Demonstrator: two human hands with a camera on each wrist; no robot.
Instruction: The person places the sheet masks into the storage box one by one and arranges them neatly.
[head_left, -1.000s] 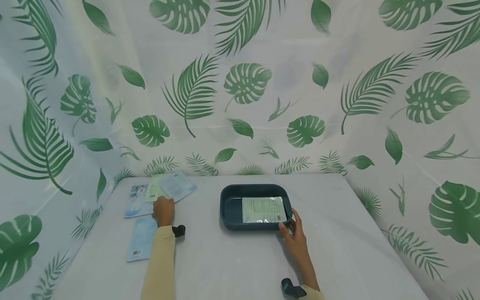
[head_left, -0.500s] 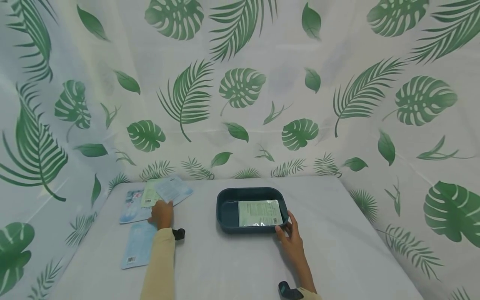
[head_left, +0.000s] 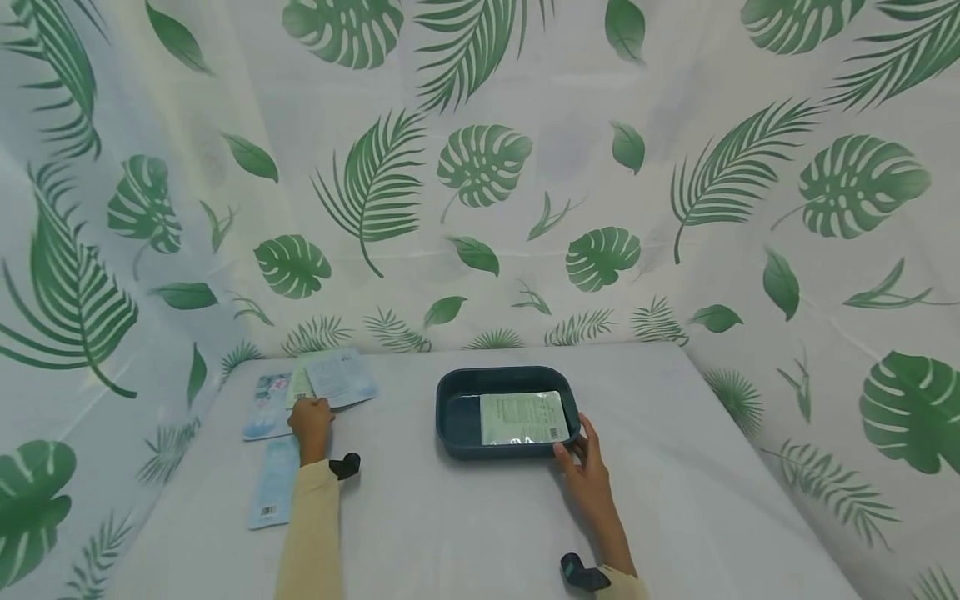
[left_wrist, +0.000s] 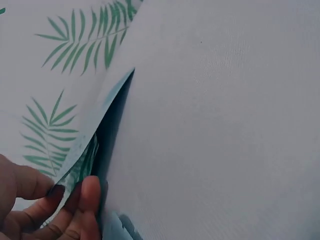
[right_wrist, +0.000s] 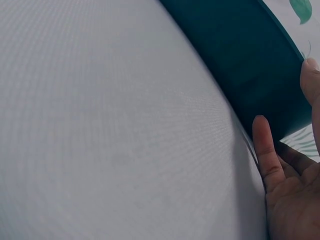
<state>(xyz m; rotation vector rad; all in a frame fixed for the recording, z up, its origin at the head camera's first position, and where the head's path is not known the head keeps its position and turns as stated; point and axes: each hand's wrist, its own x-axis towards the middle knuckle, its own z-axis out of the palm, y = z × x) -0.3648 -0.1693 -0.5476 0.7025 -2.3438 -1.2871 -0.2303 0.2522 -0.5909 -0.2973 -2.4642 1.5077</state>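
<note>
At the far left of the table, my left hand (head_left: 311,423) pinches the near edge of a light blue flat packet (head_left: 341,377). The left wrist view has this packet (left_wrist: 102,117) tilted, its edge between thumb and fingers. Partly under it lies a pale green packet (head_left: 298,387). My right hand (head_left: 591,475) holds the front right corner of a dark teal tray (head_left: 459,417), thumb at the rim and fingers along the outside. Inside the tray, a pale green packet (head_left: 523,418) lies flat toward the right. The right wrist view shows the tray's outer wall (right_wrist: 245,65).
Left of the left hand lies a blue packet with a floral print (head_left: 266,408). Another light blue packet (head_left: 272,487) lies nearer, partly hidden by the left forearm. A white cloth (head_left: 450,533) covers the table. Leaf-printed curtains (head_left: 480,283) enclose the back and sides.
My left hand has drawn slightly left, and the upper light blue packet has shifted with it, its near edge now raised. The right hand stays at the tray's corner.
</note>
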